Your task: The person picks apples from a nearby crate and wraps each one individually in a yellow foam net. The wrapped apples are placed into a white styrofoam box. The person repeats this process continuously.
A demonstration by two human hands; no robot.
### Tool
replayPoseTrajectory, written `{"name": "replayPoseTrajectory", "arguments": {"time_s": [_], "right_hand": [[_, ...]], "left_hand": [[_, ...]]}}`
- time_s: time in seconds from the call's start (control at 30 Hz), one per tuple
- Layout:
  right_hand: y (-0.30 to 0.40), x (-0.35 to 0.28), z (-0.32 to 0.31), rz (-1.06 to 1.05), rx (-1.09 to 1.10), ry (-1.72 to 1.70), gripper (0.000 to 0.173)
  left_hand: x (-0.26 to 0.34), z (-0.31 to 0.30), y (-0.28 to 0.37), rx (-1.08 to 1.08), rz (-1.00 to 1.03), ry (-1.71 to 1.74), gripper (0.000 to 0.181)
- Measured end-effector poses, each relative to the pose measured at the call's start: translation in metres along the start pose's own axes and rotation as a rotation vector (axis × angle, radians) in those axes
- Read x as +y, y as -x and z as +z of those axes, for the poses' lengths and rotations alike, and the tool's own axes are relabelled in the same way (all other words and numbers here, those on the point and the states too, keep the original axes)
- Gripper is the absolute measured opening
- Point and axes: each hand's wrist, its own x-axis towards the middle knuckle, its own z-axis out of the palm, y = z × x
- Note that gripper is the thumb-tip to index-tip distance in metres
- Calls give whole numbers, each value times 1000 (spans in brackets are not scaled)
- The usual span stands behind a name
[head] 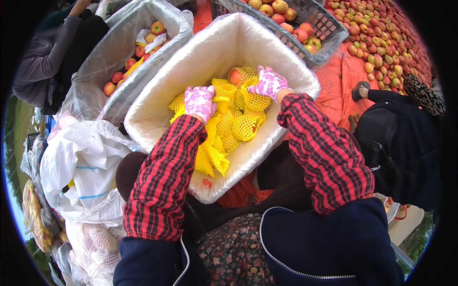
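A crate with a clear plastic liner (157,96) stands before me, and a heap of yellow foam fruit nets (220,123) lies inside it. Some nets are wrapped round apples, such as a red apple (235,77) near the far end and a netted apple (245,127) nearer me. My left hand (200,102), in a white glove with pink flowers, is closed on a yellow net at the heap's left side. My right hand (269,83), gloved alike, has its thumb against netting at the heap's right; its palm and whatever may be under it are hidden.
A second lined crate (87,85) with apples stands at left, a black plastic crate (323,34) of apples beyond. A large apple pile (386,46) lies on an orange tarp (327,89). White woven sacks (86,161) sit at my left. People are at both sides.
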Motion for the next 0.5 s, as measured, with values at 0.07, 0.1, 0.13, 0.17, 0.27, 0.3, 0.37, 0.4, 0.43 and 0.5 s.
{"name": "replayPoseTrajectory", "arguments": {"time_s": [0.07, 0.1, 0.13, 0.17, 0.27, 0.3, 0.37, 0.4, 0.43, 0.5], "right_hand": [[16, -8, -26, -183, 197, -306, 64], [26, -23, -41, -298, 175, -540, 56], [42, -34, -51, -359, 150, -606, 50], [60, -44, -57, -422, 122, -671, 45], [98, -53, -56, -491, 207, -814, 34], [113, -52, -56, -524, 226, -882, 30], [136, -53, -51, -553, 301, -892, 26], [144, -54, -49, -551, 337, -872, 26], [151, -47, -50, -525, 386, -837, 25], [171, -47, -53, -555, 292, -1096, 24]], "left_hand": [[19, -38, -4, 91, -94, 328, 30], [21, -55, -1, 112, -153, 529, 31], [27, -71, 2, 173, -102, 732, 31], [31, -86, 12, 123, -100, 990, 29], [39, -106, 45, 104, 29, 1507, 31], [48, -114, 58, 59, 55, 1497, 31], [70, -129, 87, 72, 46, 1554, 31], [70, -139, 102, 51, 63, 1506, 32], [71, -144, 108, 12, 96, 1474, 34], [66, -143, 116, 62, 256, 1947, 38]]}}
